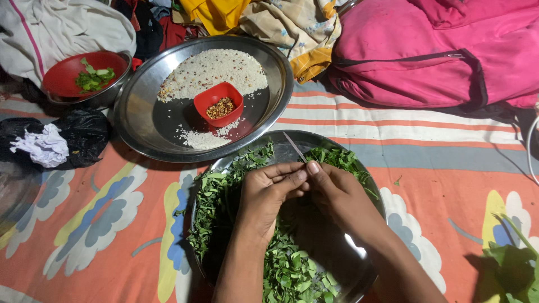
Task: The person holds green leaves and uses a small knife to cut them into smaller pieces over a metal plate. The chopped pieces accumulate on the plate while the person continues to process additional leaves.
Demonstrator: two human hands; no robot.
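My left hand (268, 193) and my right hand (336, 193) meet over a steel plate (368, 193) heaped with green leaves (289, 269). Both pinch a thin pale stem (293, 146) that sticks up and away from the fingertips. The fingers of both hands are closed around its lower end. More leaves (216, 193) lie along the plate's left and far sides.
A large steel tray (140, 112) with white rice and a small red bowl (219, 104) of seeds sits beyond. A red-lined bowl (73, 70) with leaf scraps is at far left. A black bag (84, 132), a pink backpack (438, 50), clothes, and loose greens (514, 269) surround.
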